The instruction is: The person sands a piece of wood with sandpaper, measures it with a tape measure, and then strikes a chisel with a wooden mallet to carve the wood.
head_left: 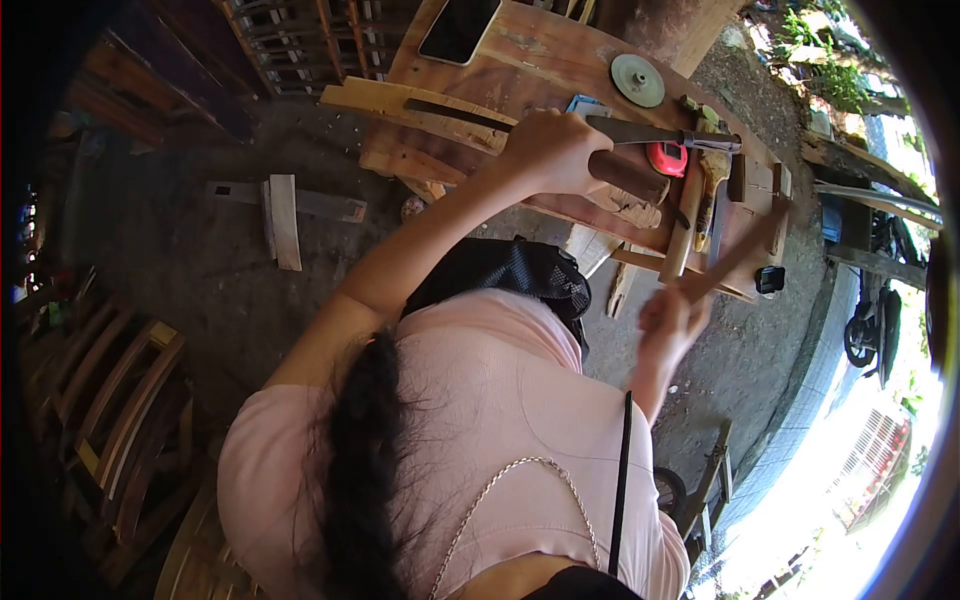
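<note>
My left hand point(560, 150) is closed in a fist over the wooden workbench point(540, 40). A dark, rounded wooden piece point(630, 178) juts from that fist; the rest of it is hidden by the fingers. Beside the knuckles, a long dark blade-like tool with a metal collar point(690, 138) reaches to the right. A wooden board with a long slot point(390, 103) lies left of this hand. My right hand point(672, 320), slightly blurred, is wrapped round a brown wooden stick point(745, 245) at the bench's near right edge. The stick slants up and to the right.
On the bench are a phone point(460, 30), a grey disc point(637, 80), a red tape measure point(667, 158) and a yellowish-handled tool point(712, 195). A small black container point(770, 280) is by the bench edge. Wooden pieces point(285, 222) lie on the floor; curved wooden frames point(125, 400) stand left.
</note>
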Tool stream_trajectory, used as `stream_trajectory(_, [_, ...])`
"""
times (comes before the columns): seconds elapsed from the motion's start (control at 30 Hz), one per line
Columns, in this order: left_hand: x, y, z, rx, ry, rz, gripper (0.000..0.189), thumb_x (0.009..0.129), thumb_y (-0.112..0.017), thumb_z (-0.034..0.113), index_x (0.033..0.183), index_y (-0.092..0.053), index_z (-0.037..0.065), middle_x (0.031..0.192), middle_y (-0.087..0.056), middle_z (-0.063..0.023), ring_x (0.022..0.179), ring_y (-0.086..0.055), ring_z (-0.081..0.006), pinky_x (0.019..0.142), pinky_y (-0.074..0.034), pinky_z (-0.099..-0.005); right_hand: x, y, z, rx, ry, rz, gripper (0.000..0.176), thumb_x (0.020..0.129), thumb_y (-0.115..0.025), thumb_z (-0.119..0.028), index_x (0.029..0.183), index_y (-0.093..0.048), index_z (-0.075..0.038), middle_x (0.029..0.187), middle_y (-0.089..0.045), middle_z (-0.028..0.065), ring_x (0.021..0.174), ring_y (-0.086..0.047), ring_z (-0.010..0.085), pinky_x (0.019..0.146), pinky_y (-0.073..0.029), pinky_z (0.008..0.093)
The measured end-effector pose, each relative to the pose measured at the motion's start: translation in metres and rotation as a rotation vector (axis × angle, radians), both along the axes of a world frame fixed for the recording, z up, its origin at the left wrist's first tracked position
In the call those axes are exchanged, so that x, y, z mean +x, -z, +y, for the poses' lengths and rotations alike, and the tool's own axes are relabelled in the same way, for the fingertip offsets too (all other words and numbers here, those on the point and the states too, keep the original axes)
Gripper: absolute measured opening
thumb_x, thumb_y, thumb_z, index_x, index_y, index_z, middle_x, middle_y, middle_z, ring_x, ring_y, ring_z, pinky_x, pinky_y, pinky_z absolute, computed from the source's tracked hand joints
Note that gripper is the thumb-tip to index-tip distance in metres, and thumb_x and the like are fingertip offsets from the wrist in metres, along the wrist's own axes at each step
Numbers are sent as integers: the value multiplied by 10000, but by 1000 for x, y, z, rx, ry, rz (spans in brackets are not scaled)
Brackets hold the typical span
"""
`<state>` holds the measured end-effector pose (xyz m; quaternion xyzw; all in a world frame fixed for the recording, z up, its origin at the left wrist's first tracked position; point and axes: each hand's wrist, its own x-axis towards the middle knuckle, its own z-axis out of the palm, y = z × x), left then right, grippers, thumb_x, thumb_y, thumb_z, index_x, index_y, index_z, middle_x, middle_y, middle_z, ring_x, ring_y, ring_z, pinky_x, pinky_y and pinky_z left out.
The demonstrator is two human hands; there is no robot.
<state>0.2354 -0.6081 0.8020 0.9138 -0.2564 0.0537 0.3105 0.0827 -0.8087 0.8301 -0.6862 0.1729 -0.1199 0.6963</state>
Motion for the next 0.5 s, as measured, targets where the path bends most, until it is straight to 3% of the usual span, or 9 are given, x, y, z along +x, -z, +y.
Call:
stream_trajectory(0.03, [-2, -2, 2, -3, -3, 8, 171, 654, -713, 321, 752, -699, 181, 654, -658, -80, 639, -659, -307, 636, -534, -414, 6, -10, -13, 7, 245, -50, 52, 831, -520, -86, 815, -473, -71, 503, -424, -1, 359, -378, 84, 328, -281, 240])
stream_trajectory(0.1, [-3, -10, 7, -53, -5, -41, 174, 649, -718, 320, 755, -705, 182, 645, -655, -77, 647, -661, -303, 640, -534, -418, 21, -25, -31, 216, 467, -301, 201, 817, -543, -137, 657, -421, -129, 500, -350, -22, 375, -339, 100, 346, -251, 252])
stream_trajectory(0.17, [-1, -10, 7, -48, -16, -32, 180, 648, -722, 326, 753, -707, 182, 640, -653, -76, 648, -661, -301, 640, -534, -416, 38, -11, 9, 478, 672, -566, 115, 806, -546, -121, 729, -465, -92, 518, -335, -30, 388, -338, 88, 335, -266, 255])
stream_trajectory(0.23, [2, -9, 10, -37, -20, -26, 185, 646, -726, 333, 751, -709, 181, 634, -651, -76, 650, -661, -299, 641, -535, -415, 23, 11, 61, 147, 85, -169, 82, 816, -551, -116, 825, -489, -63, 542, -395, -22, 386, -352, 68, 322, -277, 253])
stream_trajectory(0.27, [5, -7, 16, -26, -73, -21, 191, 648, -728, 339, 750, -710, 179, 629, -650, -75, 646, -661, -297, 643, -534, -414, 20, 8, 59, 154, 86, -174, 82, 816, -551, -116, 825, -489, -63, 542, -395, -22, 386, -352, 68, 322, -277, 253])
stream_trajectory(0.33, [12, 1, 29, -1, -96, -10, 214, 654, -738, 349, 774, -720, 174, 630, -654, -74, 643, -663, -289, 659, -535, -407, 16, -4, 37, -30, -43, 69, 120, 828, -555, -105, 912, -498, -41, 544, -437, -14, 383, -370, 50, 313, -281, 246])
stream_trajectory(0.37, [12, 1, 32, -3, -96, -5, 214, 654, -738, 349, 774, -720, 174, 630, -654, -74, 643, -663, -289, 659, -535, -407, 22, -11, 16, 18, 35, -5, 110, 833, -570, -114, 885, -493, -54, 542, -461, 0, 373, -382, 51, 312, -269, 242])
stream_trajectory(0.43, [11, -2, 37, -45, -85, 4, 210, 653, -742, 332, 788, -724, 171, 639, -659, -74, 647, -665, -286, 671, -535, -403, 35, -18, -15, 124, 402, -212, 104, 832, -517, -136, 770, -446, -92, 525, -442, 15, 377, -367, 94, 362, -274, 250])
stream_trajectory(0.5, [11, -7, 39, -30, -82, 11, 208, 649, -748, 325, 787, -723, 171, 643, -660, -74, 650, -666, -286, 667, -536, -400, 53, -11, -8, 460, 694, -505, 135, 829, -487, -149, 733, -413, -91, 523, -424, 32, 376, -357, 121, 380, -282, 260])
